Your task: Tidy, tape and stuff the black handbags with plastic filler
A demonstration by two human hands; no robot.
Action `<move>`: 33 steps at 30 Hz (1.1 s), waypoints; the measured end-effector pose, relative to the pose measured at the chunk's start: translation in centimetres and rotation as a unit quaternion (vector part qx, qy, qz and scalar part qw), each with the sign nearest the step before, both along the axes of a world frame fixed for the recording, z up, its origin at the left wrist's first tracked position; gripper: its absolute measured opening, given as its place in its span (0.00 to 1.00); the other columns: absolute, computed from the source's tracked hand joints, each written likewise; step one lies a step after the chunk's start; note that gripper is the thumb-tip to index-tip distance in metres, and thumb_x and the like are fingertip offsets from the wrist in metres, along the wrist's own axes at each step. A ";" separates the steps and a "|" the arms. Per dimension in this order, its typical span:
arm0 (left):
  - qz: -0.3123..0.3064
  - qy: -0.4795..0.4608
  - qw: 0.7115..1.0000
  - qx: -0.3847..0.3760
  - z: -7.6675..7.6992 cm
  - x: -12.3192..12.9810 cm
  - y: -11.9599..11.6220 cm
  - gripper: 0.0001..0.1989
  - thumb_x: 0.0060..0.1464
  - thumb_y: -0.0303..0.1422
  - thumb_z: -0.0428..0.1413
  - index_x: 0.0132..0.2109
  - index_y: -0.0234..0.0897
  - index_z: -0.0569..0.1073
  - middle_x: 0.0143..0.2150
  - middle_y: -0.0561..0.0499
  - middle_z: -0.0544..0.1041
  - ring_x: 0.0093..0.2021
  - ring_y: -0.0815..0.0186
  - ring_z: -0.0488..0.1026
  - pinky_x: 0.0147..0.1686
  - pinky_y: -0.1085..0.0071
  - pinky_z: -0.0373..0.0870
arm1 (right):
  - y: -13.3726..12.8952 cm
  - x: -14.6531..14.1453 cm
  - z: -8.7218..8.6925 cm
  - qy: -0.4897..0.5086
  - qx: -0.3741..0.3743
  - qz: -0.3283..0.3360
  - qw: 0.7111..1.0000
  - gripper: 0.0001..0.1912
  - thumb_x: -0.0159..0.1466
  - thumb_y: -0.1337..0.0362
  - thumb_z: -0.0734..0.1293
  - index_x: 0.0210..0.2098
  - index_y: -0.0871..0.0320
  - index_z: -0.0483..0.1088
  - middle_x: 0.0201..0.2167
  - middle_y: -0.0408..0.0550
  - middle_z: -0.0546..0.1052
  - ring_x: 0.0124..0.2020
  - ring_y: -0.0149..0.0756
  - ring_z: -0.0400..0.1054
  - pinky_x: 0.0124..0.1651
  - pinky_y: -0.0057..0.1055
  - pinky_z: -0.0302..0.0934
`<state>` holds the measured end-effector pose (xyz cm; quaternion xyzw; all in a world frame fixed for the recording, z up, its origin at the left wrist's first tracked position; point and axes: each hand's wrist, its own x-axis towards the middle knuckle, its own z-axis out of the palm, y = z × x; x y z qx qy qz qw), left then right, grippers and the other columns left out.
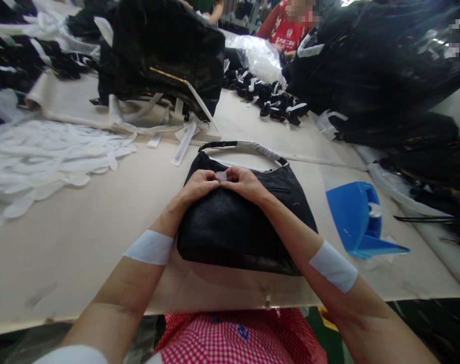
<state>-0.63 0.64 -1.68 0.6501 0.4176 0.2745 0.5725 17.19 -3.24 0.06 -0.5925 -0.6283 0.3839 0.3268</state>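
A black handbag (237,227) lies on the pale table in front of me, its handle (260,148) arched away and partly wrapped in white. Both my hands meet over the bag's upper part. Between their fingertips is a small whitish piece (221,176), perhaps paper or film; I cannot tell which. My left hand (201,183) pinches it from the left, and my right hand (245,183) pinches it from the right. A zip pocket slit (277,189) shows on the bag right of my right hand. White patches are wrapped round both my forearms.
White strips (43,156) are heaped at left. A large black bag (165,50) stands behind, near loose strips (184,144). To the right sits a blue tape dispenser (353,217), with piled black bags (377,65) beyond. Small black parts (267,96) lie farther back, near a person in red.
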 end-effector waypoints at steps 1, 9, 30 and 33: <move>0.002 -0.003 1.000 -0.006 0.0 0.0 0.0 0.07 0.40 0.34 0.57 0.27 0.35 0.73 0.23 0.56 0.69 0.25 0.71 0.62 0.26 0.73 0.57 | 0.1 -0.1 0.2 0.006 -0.013 0.006 1.000 0.11 0.54 0.62 0.71 0.35 0.57 0.69 0.28 0.41 0.76 0.30 0.32 0.69 0.35 0.28 0.63; 0.012 -0.049 0.998 -0.029 -0.5 0.1 0.1 0.09 0.41 0.34 0.59 0.31 0.33 0.77 0.25 0.54 0.73 0.26 0.70 0.66 0.26 0.73 0.60 | 0.3 -0.6 2.2 -0.157 0.091 0.061 0.982 0.13 0.54 0.74 0.66 0.39 0.56 0.72 0.34 0.44 0.79 0.37 0.36 0.72 0.44 0.31 0.64; 0.034 -0.035 0.999 -0.021 0.0 0.1 -0.1 0.05 0.42 0.33 0.58 0.27 0.35 0.73 0.24 0.57 0.70 0.25 0.71 0.63 0.27 0.73 0.58 | 0.4 0.9 1.9 0.095 -0.093 0.014 0.991 0.08 0.52 0.63 0.70 0.32 0.58 0.74 0.27 0.41 0.76 0.30 0.32 0.69 0.37 0.29 0.64; 0.042 -0.029 0.999 -0.018 -0.2 0.2 0.1 0.05 0.41 0.33 0.58 0.27 0.34 0.74 0.23 0.57 0.70 0.25 0.71 0.63 0.27 0.73 0.58 | 0.4 1.0 1.7 0.047 -0.089 0.035 0.994 0.11 0.52 0.57 0.72 0.29 0.59 0.75 0.22 0.39 0.73 0.26 0.31 0.65 0.33 0.28 0.60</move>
